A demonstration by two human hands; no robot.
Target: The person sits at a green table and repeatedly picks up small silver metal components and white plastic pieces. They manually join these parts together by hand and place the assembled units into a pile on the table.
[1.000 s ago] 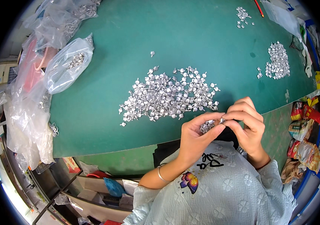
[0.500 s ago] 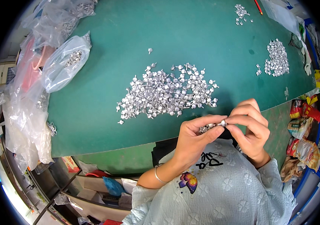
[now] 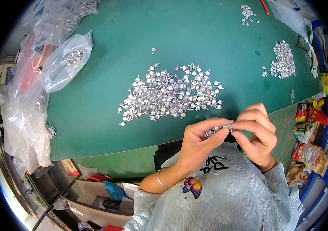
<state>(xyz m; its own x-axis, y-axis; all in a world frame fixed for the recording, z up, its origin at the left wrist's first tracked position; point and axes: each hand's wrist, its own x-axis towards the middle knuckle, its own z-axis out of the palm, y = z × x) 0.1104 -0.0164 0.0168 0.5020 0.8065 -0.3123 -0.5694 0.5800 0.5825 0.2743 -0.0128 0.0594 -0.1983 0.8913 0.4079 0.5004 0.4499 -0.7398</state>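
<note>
Both my hands are held together close to my chest, just over the near edge of the green table (image 3: 194, 34). My left hand (image 3: 198, 144) cups several small silver metal parts (image 3: 210, 133) and pinches one at its fingertips. My right hand (image 3: 258, 133) grips the other end of that same small silver part (image 3: 227, 126). A big loose pile of the same silver parts (image 3: 171, 94) lies on the table just beyond my hands.
A smaller pile of silver parts (image 3: 283, 59) lies at the right of the table, another small cluster (image 3: 246, 13) at the far edge. Clear plastic bags (image 3: 62, 63) with parts sit at the left. Snack packets (image 3: 310, 127) hang at the right.
My hands stayed together at my chest, turning the small part between the fingertips; the view shifted slightly. The piles have not moved.
</note>
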